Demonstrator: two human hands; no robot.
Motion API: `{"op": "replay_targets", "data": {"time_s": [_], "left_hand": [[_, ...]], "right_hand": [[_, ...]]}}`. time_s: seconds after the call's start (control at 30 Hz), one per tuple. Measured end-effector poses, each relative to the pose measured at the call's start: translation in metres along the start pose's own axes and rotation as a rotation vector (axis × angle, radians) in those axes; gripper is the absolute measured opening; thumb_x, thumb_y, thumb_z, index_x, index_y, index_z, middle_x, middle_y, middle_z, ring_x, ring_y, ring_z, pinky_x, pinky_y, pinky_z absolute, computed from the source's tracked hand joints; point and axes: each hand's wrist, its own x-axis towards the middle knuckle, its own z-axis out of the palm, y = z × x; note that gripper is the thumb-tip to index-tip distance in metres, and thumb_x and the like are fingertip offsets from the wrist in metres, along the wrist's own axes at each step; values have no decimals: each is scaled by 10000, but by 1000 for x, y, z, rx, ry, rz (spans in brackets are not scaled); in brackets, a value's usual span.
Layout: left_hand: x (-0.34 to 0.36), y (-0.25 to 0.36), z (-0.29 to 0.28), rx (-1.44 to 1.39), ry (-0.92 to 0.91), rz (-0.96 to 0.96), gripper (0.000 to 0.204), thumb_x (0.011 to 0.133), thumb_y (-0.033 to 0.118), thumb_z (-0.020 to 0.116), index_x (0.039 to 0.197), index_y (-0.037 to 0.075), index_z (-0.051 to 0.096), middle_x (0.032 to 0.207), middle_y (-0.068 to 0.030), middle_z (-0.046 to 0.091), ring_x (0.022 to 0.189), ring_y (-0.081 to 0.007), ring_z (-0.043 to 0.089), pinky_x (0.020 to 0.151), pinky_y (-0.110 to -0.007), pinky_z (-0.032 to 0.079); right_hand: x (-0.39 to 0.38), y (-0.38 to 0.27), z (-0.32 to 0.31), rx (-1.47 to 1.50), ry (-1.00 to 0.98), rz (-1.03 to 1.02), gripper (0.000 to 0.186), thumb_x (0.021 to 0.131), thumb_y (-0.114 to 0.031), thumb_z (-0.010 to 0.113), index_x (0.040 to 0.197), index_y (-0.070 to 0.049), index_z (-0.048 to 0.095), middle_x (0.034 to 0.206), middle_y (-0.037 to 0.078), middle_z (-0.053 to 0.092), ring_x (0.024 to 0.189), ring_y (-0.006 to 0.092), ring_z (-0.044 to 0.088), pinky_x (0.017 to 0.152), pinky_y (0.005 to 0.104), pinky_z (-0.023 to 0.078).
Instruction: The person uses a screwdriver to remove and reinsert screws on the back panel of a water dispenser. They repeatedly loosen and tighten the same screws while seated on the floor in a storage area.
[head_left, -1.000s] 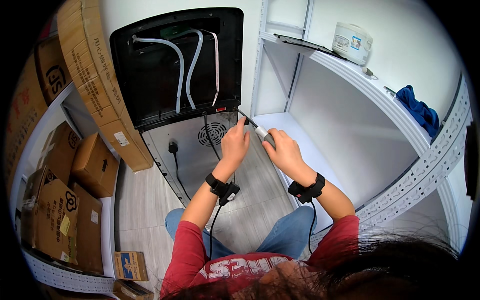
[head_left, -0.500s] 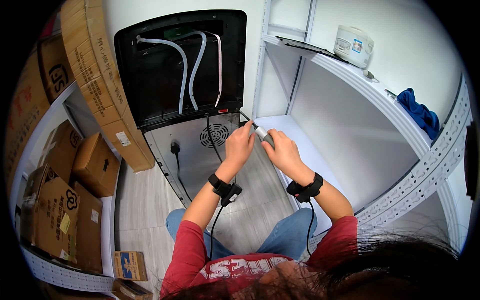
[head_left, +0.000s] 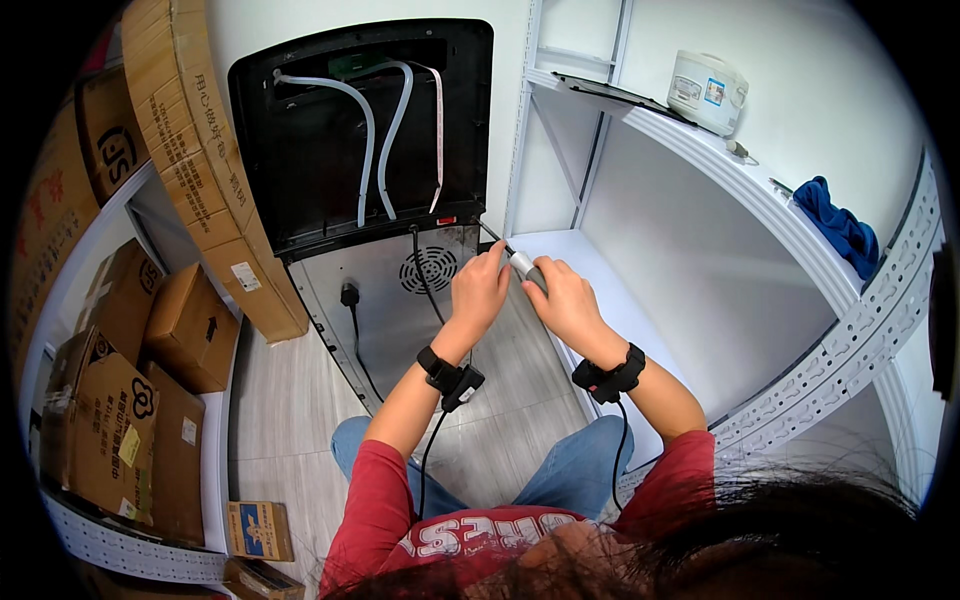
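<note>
My right hand [head_left: 572, 310] is closed round the grey handle of a screwdriver [head_left: 523, 265]. My left hand [head_left: 476, 292] is closed by its front end, thumb and fingers at the shaft. The thin shaft slants up and left to the right corner of a floor-standing appliance, just below its black upper housing [head_left: 310, 165]; the tip is hard to make out. Inside that housing hang two pale hoses [head_left: 370, 150] and a pink-white strip [head_left: 439, 140]. Beneath it are a red switch [head_left: 447, 221], a silver rear panel [head_left: 385, 275], a round vent [head_left: 428, 271] and a black plug [head_left: 350, 294] with its cord.
Cardboard boxes [head_left: 188, 330] fill the shelf at left, and a tall carton [head_left: 205, 170] leans beside the appliance. On the right, a white shelf rack [head_left: 760, 165] carries a rice cooker [head_left: 705, 92] and a blue cloth [head_left: 838, 228]. A small box [head_left: 260, 530] lies on the floor.
</note>
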Motion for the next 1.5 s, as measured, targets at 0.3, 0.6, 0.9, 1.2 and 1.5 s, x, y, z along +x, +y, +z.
{"op": "replay_targets", "data": {"time_s": [0.3, 0.6, 0.9, 1.2, 1.5], "left_hand": [[4, 6, -1, -7, -33, 23, 419, 778, 112, 683, 1185, 62, 598, 729, -71, 588, 695, -253, 614, 578, -373, 492], [14, 15, -6, -106, -54, -210, 340, 772, 97, 683, 1094, 58, 580, 889, -118, 664, 828, -308, 641, 643, -405, 505], [12, 20, -5, -60, -5, -79, 419, 758, 76, 672, 1164, 44, 572, 867, -115, 656, 803, -288, 635, 649, -390, 509], [15, 25, -4, -67, 78, -55, 424, 737, 30, 666, 1153, 41, 588, 822, -104, 639, 748, -275, 621, 612, -386, 503], [14, 18, -5, -68, 175, -98, 417, 724, -7, 640, 1136, 33, 588, 755, -102, 613, 718, -270, 616, 588, -379, 492]], "right_hand": [[8, -8, -7, -51, -47, 18, 265, 838, -166, 641, 1041, -13, 563, 850, 206, 600, 715, 425, 608, 620, 482, 499], [7, -20, -22, 48, 237, -249, 287, 833, -208, 663, 1004, 8, 582, 842, 185, 604, 702, 353, 624, 598, 419, 504], [17, -19, -28, -245, 319, -439, 318, 795, -228, 729, 992, -8, 611, 855, 118, 617, 625, 270, 622, 510, 351, 488], [16, -16, -27, -140, 278, -414, 387, 747, -202, 757, 1059, -23, 613, 954, 115, 613, 733, 273, 621, 604, 357, 509], [8, -20, -18, 26, 270, -439, 379, 732, -144, 744, 1064, -28, 605, 1055, 110, 597, 692, 255, 607, 620, 349, 507]]}}
